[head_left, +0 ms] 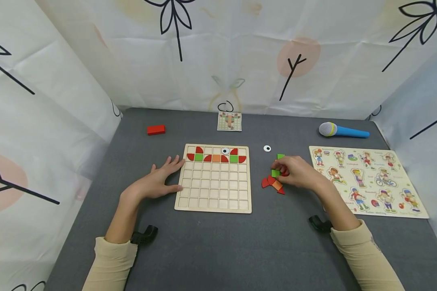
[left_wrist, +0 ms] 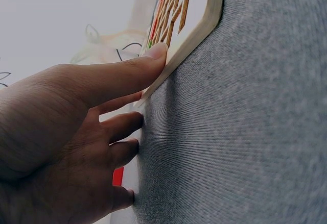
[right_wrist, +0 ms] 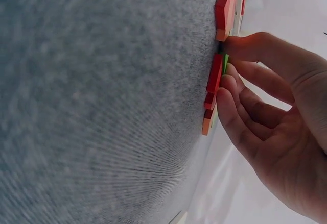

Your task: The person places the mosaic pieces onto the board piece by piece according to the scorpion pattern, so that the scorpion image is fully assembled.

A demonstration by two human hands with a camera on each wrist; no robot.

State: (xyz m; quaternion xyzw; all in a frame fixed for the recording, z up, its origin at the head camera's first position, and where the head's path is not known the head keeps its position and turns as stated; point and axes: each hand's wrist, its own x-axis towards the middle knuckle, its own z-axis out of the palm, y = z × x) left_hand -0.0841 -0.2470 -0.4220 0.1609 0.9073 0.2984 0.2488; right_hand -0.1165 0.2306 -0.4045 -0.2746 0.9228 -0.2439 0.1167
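My left hand (head_left: 156, 182) lies with spread, straight fingers at the left edge of a wooden grid board (head_left: 213, 190); in the left wrist view its thumb (left_wrist: 133, 73) presses on the rim. Red, green and orange pieces and a white eye disc (head_left: 225, 151) fill cells in the board's top two rows. To the right of the board, my right hand (head_left: 296, 171) reaches with bent fingers into a small pile of loose pieces (head_left: 271, 180). In the right wrist view a green piece (right_wrist: 225, 62) is between thumb and fingers; whether it is pinched is unclear.
A second eye disc (head_left: 267, 148) lies above the pile. At the back stand a small pattern card (head_left: 229, 121) and, to its left, a red block (head_left: 156, 129). On the right are a blue toy microphone (head_left: 349, 131) and a picture puzzle board (head_left: 371, 182).
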